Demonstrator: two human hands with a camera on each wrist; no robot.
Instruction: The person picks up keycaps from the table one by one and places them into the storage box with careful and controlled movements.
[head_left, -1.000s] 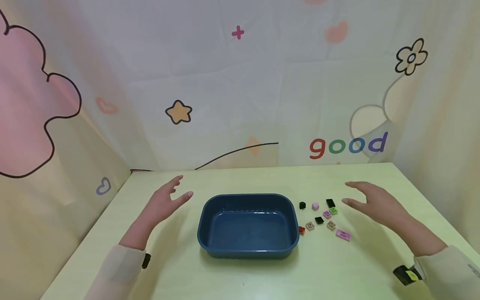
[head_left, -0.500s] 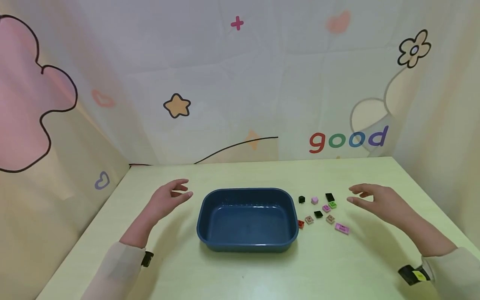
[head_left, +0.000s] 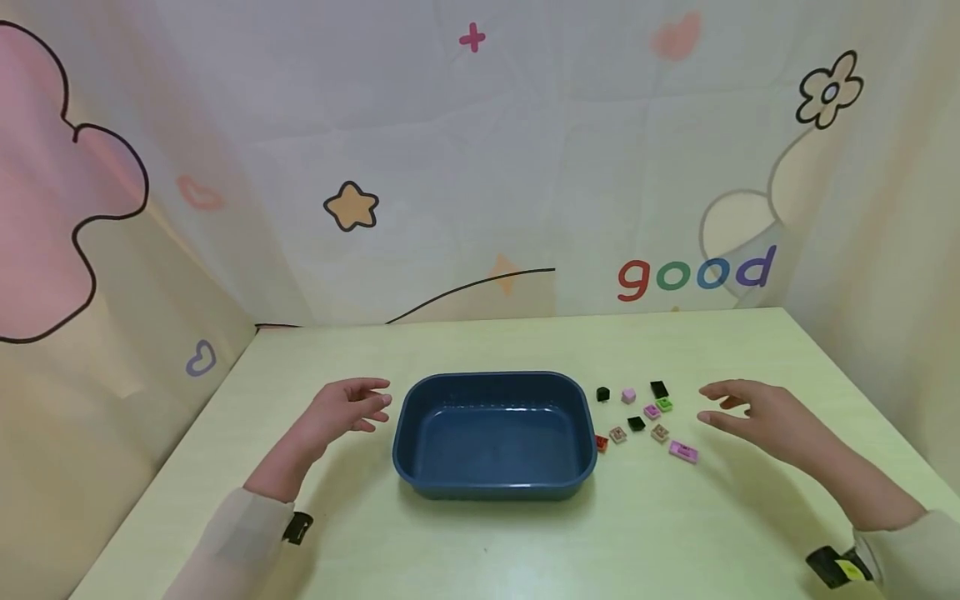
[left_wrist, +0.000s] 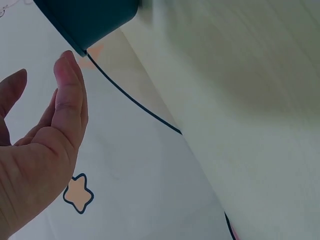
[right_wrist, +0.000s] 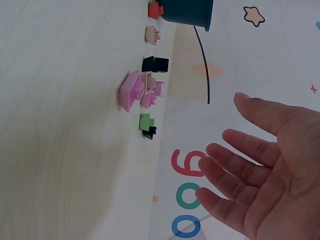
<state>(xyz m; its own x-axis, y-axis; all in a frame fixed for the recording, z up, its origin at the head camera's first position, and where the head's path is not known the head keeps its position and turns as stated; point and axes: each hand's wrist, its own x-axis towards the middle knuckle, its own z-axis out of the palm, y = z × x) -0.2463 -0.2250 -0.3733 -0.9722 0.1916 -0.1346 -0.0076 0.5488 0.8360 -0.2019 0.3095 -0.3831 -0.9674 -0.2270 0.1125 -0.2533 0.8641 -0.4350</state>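
The blue tub (head_left: 495, 450) sits upright on the pale table (head_left: 480, 546), with the person's hands raised on either side. Off its right side small bricks (head_left: 636, 423) lie scattered: the red brick (head_left: 602, 443) is closest to the tub, though from here I can't tell if they touch, and the long pink brick (head_left: 683, 452) lies nearest the person. The left hand (head_left: 345, 412) hovers beside the tub, fingers loosely extended, thumb apart. The right hand (head_left: 757, 418) hangs to the right of the bricks, spread wide and holding nothing, fingers a little bent. Behind hangs a curtain (head_left: 450, 150) printed "good".
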